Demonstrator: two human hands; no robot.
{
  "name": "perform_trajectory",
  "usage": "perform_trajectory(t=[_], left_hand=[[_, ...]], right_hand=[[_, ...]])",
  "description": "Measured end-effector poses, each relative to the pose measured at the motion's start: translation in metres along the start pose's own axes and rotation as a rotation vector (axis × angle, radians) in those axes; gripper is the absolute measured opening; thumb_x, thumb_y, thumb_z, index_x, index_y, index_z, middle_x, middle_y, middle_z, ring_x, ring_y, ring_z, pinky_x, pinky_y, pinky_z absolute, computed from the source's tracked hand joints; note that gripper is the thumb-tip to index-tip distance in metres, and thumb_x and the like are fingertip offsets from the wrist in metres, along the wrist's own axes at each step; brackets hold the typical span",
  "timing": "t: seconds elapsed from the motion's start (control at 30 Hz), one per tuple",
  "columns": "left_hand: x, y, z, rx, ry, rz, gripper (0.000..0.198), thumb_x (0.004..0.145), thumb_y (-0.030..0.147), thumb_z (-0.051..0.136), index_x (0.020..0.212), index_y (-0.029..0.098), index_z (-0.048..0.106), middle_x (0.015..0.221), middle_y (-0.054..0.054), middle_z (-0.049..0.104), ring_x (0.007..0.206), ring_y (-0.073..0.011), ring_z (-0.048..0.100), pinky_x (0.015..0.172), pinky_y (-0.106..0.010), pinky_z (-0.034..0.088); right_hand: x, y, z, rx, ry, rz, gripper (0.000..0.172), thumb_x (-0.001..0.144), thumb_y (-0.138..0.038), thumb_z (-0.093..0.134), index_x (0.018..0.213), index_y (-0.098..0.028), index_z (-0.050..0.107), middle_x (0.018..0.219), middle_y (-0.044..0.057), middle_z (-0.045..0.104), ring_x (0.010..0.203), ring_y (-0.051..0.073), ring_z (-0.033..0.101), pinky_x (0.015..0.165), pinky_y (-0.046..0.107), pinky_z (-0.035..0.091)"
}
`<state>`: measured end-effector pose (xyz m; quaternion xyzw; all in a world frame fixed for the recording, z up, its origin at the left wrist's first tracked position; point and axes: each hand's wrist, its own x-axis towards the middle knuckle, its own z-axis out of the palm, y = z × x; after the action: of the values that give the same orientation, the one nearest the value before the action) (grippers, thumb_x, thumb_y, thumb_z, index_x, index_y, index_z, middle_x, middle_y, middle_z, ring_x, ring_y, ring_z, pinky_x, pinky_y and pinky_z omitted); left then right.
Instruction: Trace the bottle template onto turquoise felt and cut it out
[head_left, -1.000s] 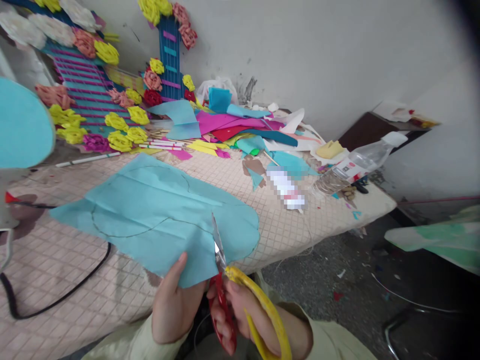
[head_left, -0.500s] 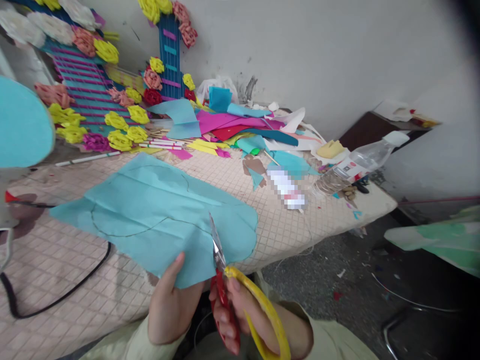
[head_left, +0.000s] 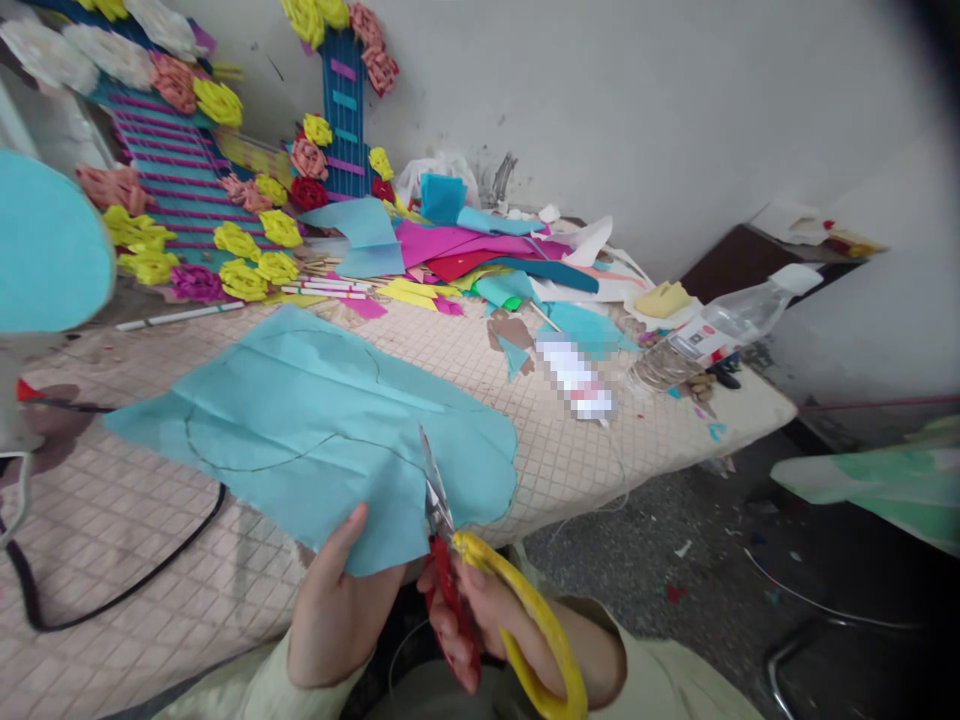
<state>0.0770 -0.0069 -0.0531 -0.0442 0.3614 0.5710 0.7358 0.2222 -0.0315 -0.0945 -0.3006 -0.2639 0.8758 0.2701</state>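
Observation:
A light blue sheet (head_left: 277, 400) with a curved line drawn on it lies across the table and reaches over its near edge. My left hand (head_left: 337, 610) grips its lower edge, thumb on top and fingers beneath. My right hand (head_left: 480, 610) is closed round scissors (head_left: 442, 510) with one red and one yellow handle. Their blades meet the sheet by the drawn line, just right of my left hand, and the sheet is cut below them.
Coloured paper scraps (head_left: 480, 245) are heaped at the back. A plastic bottle (head_left: 712, 330) leans at the right. Flower-decorated guitar shapes (head_left: 169, 165) stand at the back left. A black cable (head_left: 135, 605) curves across the left of the table (head_left: 247, 560).
The scissor blades look slightly more closed, and the yellow handle has shifted a little. My left hand keeps its hold. The whole view has moved very slightly.

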Motion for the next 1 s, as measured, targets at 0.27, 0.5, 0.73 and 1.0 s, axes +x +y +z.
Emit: perform_trajectory(t=[0.27,0.5,0.73,1.0], left_hand=[[0.003,0.003,-0.004,-0.016,0.000,-0.013,0.033,0.081,0.026,0.043,0.109,0.024,0.060,0.111,-0.002,0.063,0.118,-0.0206,0.043,0.103,-0.040,0.028],[0.001,0.008,-0.011,-0.033,-0.181,-0.030,0.030,0.082,0.023,0.044,0.105,0.025,0.063,0.111,0.001,0.063,0.118,-0.0215,0.043,0.103,-0.039,0.030],[-0.001,0.012,-0.010,-0.043,-0.270,-0.063,0.026,0.081,0.018,0.046,0.091,0.025,0.069,0.100,0.001,0.068,0.116,-0.0227,0.045,0.102,-0.040,0.031],[-0.003,0.015,-0.007,-0.022,-0.278,-0.075,0.031,0.083,0.020,0.042,0.106,0.024,0.063,0.107,-0.001,0.065,0.122,-0.0222,0.038,0.104,-0.039,0.029]], right_hand=[[-0.010,-0.023,0.002,-0.381,-0.009,-0.014,0.050,0.079,-0.064,0.037,0.075,-0.015,0.045,0.064,-0.003,0.042,0.045,0.004,0.041,0.040,0.017,0.030],[-0.016,-0.040,-0.003,-0.601,-0.063,0.030,0.047,0.083,-0.059,0.033,0.097,-0.016,0.043,0.069,-0.002,0.045,0.046,0.004,0.042,0.044,0.017,0.032],[-0.017,-0.055,0.004,-0.677,-0.064,0.099,0.051,0.080,-0.064,0.033,0.092,-0.015,0.043,0.072,0.000,0.047,0.049,0.005,0.043,0.045,0.018,0.035],[-0.015,-0.056,-0.001,-0.665,-0.025,0.160,0.055,0.078,-0.066,0.033,0.096,-0.015,0.043,0.066,-0.001,0.048,0.043,0.005,0.044,0.041,0.018,0.033]])
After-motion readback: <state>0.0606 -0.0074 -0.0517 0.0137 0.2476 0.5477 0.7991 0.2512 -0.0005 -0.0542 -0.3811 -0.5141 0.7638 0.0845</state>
